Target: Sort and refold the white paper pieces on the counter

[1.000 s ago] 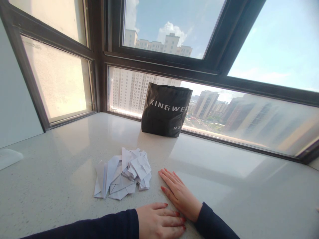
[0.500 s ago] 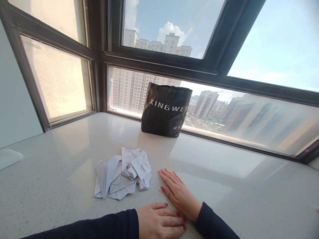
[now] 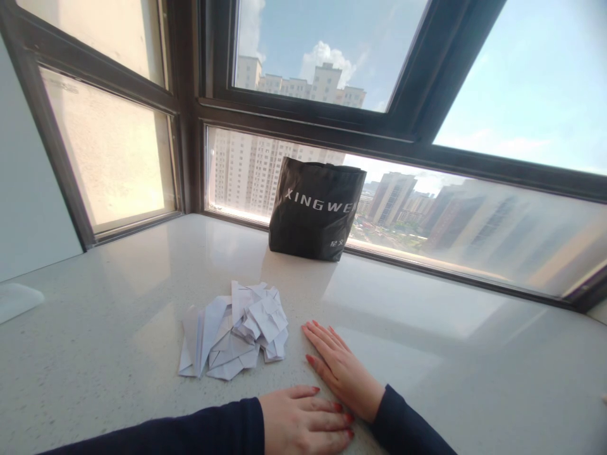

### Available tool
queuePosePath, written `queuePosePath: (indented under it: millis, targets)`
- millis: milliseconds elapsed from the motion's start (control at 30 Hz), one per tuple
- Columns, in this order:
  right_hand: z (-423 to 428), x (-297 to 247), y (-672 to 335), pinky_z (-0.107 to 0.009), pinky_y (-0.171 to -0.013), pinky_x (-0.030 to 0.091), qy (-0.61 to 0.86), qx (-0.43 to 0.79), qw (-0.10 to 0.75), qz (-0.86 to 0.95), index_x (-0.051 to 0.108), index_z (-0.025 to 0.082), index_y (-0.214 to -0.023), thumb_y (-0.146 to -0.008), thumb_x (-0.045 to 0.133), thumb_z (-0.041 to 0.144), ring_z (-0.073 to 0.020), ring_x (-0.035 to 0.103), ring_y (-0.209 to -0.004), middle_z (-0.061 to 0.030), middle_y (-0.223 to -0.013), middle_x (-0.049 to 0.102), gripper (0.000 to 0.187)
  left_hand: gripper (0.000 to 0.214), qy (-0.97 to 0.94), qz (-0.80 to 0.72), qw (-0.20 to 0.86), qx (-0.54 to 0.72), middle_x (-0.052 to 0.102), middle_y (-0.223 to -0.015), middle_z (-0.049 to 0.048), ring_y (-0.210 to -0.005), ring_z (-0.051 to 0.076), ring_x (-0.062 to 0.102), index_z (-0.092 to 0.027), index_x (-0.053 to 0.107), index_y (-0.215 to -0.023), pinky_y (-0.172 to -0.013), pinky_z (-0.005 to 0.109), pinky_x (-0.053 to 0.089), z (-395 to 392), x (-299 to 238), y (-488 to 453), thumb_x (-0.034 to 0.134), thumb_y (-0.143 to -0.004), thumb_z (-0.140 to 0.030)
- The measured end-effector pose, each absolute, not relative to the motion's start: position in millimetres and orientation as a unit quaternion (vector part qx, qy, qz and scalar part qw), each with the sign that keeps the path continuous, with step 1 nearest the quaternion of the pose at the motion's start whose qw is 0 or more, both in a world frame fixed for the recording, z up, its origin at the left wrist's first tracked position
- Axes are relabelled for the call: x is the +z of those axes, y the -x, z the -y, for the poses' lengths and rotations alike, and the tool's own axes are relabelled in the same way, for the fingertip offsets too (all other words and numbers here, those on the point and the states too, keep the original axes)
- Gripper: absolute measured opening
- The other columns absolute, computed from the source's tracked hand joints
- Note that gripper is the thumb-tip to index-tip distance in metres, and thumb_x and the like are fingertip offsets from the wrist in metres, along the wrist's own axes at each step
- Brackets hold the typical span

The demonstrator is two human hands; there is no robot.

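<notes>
Where the left sleeve (image 3: 161, 430) ends: the left hand (image 3: 298, 420) lies palm down on the speckled white windowsill (image 3: 118, 354), its fingers straightened, slightly parted and pointing to the right.
Right sleeve (image 3: 408, 423): dark navy like the other, with the right hand (image 3: 346, 373) palm down beyond it, fingers extended forward and leftward, lying close together, thumb a little apart.
Gap at the wrist: the left fingertips are just beside the right wrist; whether they touch cannot be told.
Folded white papers (image 3: 246, 332): heaped on the windowsill, beyond the left hand and to the left of the right hand, near its fingertips but apart from them; creased pieces overlap one another, and those at the left end show long folded edges.
Black bag (image 3: 313, 230): upright behind the papers, close to the window, printed with white capitals reading XINGWE and part of another letter; smaller white characters sit low on its right.
Window frame (image 3: 303, 123): dark, with pale high-rise buildings (image 3: 241, 167) outside.
Left edge: a whitish object (image 3: 16, 301), cut off, too partial to identify.
</notes>
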State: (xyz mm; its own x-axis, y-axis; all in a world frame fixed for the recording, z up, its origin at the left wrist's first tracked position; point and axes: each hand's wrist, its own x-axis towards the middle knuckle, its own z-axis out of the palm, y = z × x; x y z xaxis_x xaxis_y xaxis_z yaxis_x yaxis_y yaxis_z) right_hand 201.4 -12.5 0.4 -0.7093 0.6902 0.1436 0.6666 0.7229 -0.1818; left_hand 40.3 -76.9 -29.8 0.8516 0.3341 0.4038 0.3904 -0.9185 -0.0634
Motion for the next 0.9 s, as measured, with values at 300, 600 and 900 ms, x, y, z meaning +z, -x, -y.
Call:
queuePosePath:
  millis: [300,600,900]
  targets:
    - [13.6,1.2,-201.0,-0.041,-0.101,0.023,0.368,0.052,0.105,0.922,0.033,0.015,-0.129,-0.088,0.029,0.036,-0.0192,0.028,-0.123,-0.0085,-0.132,0.036,0.046,0.034,0.962,0.179,0.072,-0.193,0.041,-0.130,-0.0037,-0.117,0.011,0.038,-0.020,0.037,-0.123,-0.097,0.023,0.028,76.2,-28.4,-39.9,0.028,-0.090,-0.024]
    - [13.2,1.6,-200.8,-0.042,-0.102,0.022,0.371,0.057,0.089,0.923,0.031,0.015,-0.130,-0.089,0.027,0.036,-0.0191,0.026,-0.124,-0.0082,-0.134,0.034,0.047,0.034,0.960,0.184,0.073,-0.196,0.042,-0.129,-0.0048,-0.115,0.010,0.039,-0.021,0.037,-0.123,-0.097,0.024,0.028,76.0,-28.5,-39.6,0.026,-0.091,-0.023]
    - [13.1,1.2,-201.3,-0.041,-0.102,0.022,0.369,0.059,0.099,0.922,0.032,0.015,-0.129,-0.088,0.028,0.038,-0.0189,0.026,-0.124,-0.0081,-0.134,0.034,0.047,0.035,0.963,0.183,0.052,-0.190,0.041,-0.129,-0.0040,-0.116,0.011,0.038,-0.021,0.036,-0.124,-0.098,0.023,0.026,76.1,-27.0,-39.4,0.026,-0.091,-0.023]
